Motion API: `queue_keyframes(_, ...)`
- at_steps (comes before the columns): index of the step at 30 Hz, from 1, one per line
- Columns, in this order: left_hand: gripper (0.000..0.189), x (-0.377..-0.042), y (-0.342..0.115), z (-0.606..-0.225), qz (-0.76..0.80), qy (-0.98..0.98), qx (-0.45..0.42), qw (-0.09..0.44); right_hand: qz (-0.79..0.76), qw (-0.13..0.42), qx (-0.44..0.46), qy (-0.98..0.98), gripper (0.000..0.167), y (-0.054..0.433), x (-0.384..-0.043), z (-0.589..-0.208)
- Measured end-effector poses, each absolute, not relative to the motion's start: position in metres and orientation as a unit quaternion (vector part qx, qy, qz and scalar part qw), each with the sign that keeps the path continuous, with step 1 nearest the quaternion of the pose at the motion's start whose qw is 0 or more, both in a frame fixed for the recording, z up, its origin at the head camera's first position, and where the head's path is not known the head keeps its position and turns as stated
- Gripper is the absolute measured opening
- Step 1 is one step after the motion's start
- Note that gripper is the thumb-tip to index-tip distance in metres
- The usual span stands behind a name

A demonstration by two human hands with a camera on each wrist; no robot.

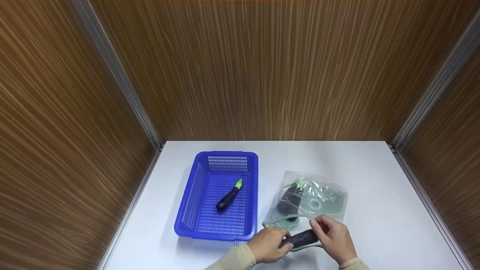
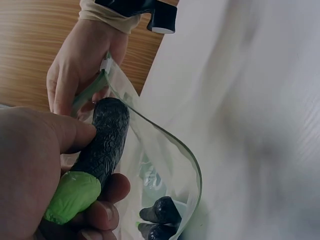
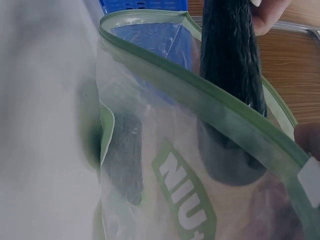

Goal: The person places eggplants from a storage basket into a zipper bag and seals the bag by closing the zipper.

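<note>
My left hand (image 1: 268, 243) grips a dark purple eggplant (image 2: 111, 132) around its green stem end. The eggplant's blunt end reaches into the mouth of a clear zip bag (image 3: 145, 195) with a green rim, seen through the plastic in the right wrist view. On the other side, my right hand (image 1: 335, 240) pinches the bag's rim near a white zip slider (image 3: 311, 181), holding the mouth apart. Two more eggplants (image 1: 289, 198) with green tips lie inside the bag. Part of the left hand's fingers is hidden behind the eggplant.
Left of the bag stands a blue perforated basket (image 1: 187, 210) with one eggplant (image 1: 228, 198) on its floor. Both basket and bag rest on a white table (image 1: 382, 210). Wood-patterned panels (image 1: 262, 75) enclose the table at the back and both sides.
</note>
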State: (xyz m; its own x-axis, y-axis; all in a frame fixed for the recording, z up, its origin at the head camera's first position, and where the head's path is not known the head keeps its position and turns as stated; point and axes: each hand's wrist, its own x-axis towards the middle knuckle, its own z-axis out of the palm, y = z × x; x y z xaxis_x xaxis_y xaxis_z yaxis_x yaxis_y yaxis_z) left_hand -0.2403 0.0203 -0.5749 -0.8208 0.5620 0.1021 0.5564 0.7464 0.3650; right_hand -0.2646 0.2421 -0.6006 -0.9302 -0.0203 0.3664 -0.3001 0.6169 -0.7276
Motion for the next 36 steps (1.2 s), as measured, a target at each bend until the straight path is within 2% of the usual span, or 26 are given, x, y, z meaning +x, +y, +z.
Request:
queue_keyframes(14,0.014,-0.250,0.039,-0.587,0.198,0.944,0.263,0.031,0.435,0.163,0.099,-0.880,0.021,0.241,-0.264,-0.602)
queue_keyframes(24,0.017,-0.257,0.050,-0.592,0.183,0.946,0.265,0.030,0.446,0.174,0.120,-0.870,0.023,0.240,-0.264,-0.603)
queue_keyframes(30,0.024,-0.262,0.055,-0.598,0.187,0.948,0.254,0.039,0.445,0.170,0.117,-0.871,0.022,0.240,-0.263,-0.603)
queue_keyframes(36,0.023,-0.268,0.062,-0.602,0.196,0.951,0.236,0.038,0.448,0.160,0.109,-0.873,0.021,0.240,-0.263,-0.602)
